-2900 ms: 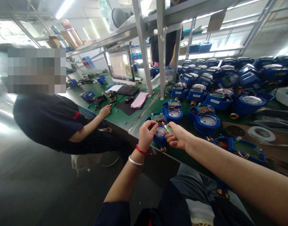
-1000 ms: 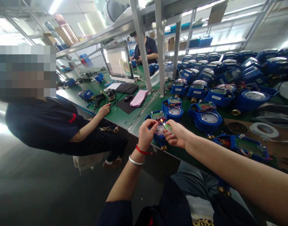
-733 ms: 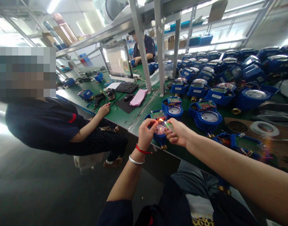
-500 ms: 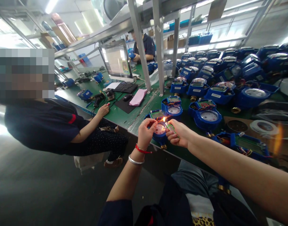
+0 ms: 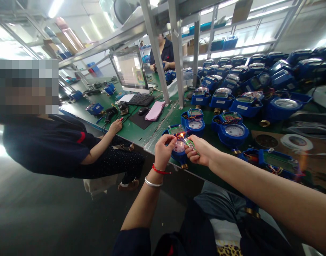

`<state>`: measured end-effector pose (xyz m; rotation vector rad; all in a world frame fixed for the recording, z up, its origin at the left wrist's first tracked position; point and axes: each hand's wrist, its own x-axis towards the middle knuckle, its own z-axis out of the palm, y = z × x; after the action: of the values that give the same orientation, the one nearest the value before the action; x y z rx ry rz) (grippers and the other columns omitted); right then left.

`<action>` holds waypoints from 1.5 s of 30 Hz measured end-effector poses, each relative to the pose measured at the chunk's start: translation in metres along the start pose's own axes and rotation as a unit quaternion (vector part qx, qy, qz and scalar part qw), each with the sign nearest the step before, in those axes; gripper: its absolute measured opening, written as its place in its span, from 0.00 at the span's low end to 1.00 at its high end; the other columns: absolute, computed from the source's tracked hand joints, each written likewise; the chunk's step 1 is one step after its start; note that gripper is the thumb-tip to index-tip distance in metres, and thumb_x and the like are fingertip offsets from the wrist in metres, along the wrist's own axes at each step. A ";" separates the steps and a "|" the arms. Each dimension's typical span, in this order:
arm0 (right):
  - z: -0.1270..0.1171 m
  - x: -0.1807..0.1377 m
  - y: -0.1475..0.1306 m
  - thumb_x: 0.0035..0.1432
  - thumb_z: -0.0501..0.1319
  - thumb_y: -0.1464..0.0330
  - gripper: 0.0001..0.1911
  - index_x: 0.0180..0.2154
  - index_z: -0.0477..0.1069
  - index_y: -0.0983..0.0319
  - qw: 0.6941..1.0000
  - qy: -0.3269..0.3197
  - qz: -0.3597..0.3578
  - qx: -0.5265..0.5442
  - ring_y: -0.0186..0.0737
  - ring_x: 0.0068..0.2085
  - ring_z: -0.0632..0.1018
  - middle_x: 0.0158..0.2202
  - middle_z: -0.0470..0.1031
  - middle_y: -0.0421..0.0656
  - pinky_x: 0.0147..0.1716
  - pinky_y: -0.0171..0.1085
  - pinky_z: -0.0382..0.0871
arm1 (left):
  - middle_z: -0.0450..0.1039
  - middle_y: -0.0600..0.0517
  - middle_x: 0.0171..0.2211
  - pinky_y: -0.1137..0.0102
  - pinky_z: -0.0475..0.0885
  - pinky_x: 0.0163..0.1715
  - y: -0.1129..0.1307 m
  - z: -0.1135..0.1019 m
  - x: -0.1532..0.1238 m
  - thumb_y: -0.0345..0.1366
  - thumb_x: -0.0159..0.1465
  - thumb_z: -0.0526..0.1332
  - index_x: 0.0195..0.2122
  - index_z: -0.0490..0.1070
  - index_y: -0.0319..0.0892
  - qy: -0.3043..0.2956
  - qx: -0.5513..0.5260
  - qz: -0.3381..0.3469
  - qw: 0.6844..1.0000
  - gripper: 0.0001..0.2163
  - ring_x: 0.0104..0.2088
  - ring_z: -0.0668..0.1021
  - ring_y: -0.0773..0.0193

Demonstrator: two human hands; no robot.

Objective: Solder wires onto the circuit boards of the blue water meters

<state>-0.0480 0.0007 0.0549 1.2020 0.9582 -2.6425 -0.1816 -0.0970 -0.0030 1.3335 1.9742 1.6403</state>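
My right hand is closed around a green lighter, whose small flame burns at its top. Across from it, my left hand pinches thin wires, and the flame is close to them. Below and behind both hands, a blue water meter with a round dial sits at the table's edge, partly hidden by my fingers. A green circuit board shows in its upper part. Just beyond stands another blue water meter with its wiring exposed.
Many blue meters cover the right side of the green table. A roll of tape lies at the right. Left are a mouse, pink papers, a keyboard and a monitor. A seated person is beside me; another works behind the metal posts.
The lighter and its flame have shifted slightly left, toward the pinched wires. My left hand stays nearly in place. The person at the back has turned and lowered the blue thing in their hands.
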 end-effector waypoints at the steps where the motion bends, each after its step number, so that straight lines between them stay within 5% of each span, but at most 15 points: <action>1: 0.000 0.000 0.000 0.65 0.40 0.62 0.18 0.25 0.54 0.62 1.000 0.003 -0.008 -0.013 0.21 0.13 0.51 0.16 0.49 0.31 0.12 0.24 0.42 | 0.75 0.49 0.35 0.69 0.70 0.38 0.000 0.000 0.000 0.41 0.64 0.60 0.37 0.73 0.42 0.000 -0.001 -0.001 1.000 0.09 0.37 0.76 0.63; 6: -0.001 0.000 0.004 0.66 0.41 0.58 0.21 0.25 0.56 0.62 0.986 0.064 -0.120 -0.096 0.25 0.16 0.51 0.18 0.49 0.32 0.14 0.27 0.44 | 0.74 0.50 0.34 0.70 0.70 0.38 0.000 0.000 0.000 0.41 0.64 0.59 0.37 0.73 0.42 0.003 -0.003 -0.003 1.000 0.09 0.36 0.75 0.63; 9: -0.006 0.001 0.005 0.62 0.54 0.57 0.16 0.28 0.62 0.62 0.944 0.138 -0.249 -0.167 0.27 0.20 0.56 0.20 0.56 0.34 0.18 0.29 0.48 | 0.74 0.50 0.34 0.70 0.70 0.37 0.000 0.000 0.001 0.41 0.64 0.60 0.37 0.72 0.41 0.004 0.002 -0.005 1.000 0.08 0.35 0.75 0.64; 13: -0.012 0.006 0.005 0.49 0.66 0.71 0.07 0.32 0.71 0.61 0.865 0.205 -0.370 -0.270 0.33 0.28 0.64 0.25 0.66 0.37 0.28 0.31 0.55 | 0.73 0.50 0.33 0.70 0.70 0.37 0.002 0.000 0.002 0.39 0.64 0.60 0.37 0.72 0.41 0.004 0.026 0.001 1.000 0.07 0.34 0.75 0.64; 19: -0.014 0.016 0.008 0.57 0.60 0.68 0.05 0.36 0.73 0.61 0.678 0.248 -0.455 -0.521 0.38 0.33 0.72 0.32 0.74 0.43 0.34 0.34 0.58 | 0.72 0.50 0.36 0.69 0.69 0.38 0.014 0.004 0.003 0.38 0.62 0.62 0.39 0.73 0.42 0.003 0.095 0.054 0.994 0.07 0.35 0.73 0.63; 35: -0.019 0.025 -0.002 0.64 0.55 0.65 0.09 0.31 0.66 0.61 0.573 0.234 -0.460 -0.636 0.41 0.37 0.72 0.36 0.74 0.48 0.34 0.35 0.56 | 0.71 0.49 0.34 0.66 0.68 0.42 0.021 0.011 0.011 0.33 0.63 0.60 0.31 0.73 0.41 0.041 0.123 0.071 0.989 0.05 0.39 0.73 0.61; 45: -0.019 0.016 -0.001 0.65 0.54 0.66 0.08 0.33 0.66 0.61 0.553 0.220 -0.451 -0.665 0.43 0.41 0.74 0.39 0.75 0.48 0.37 0.35 0.58 | 0.72 0.49 0.35 0.67 0.68 0.42 0.019 0.007 0.008 0.38 0.65 0.59 0.33 0.74 0.41 0.030 0.092 0.067 0.993 0.08 0.39 0.74 0.62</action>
<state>-0.0470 0.0149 0.0346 0.8430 3.3119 -0.7153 -0.1726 -0.0875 0.0139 1.5307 2.1596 1.6040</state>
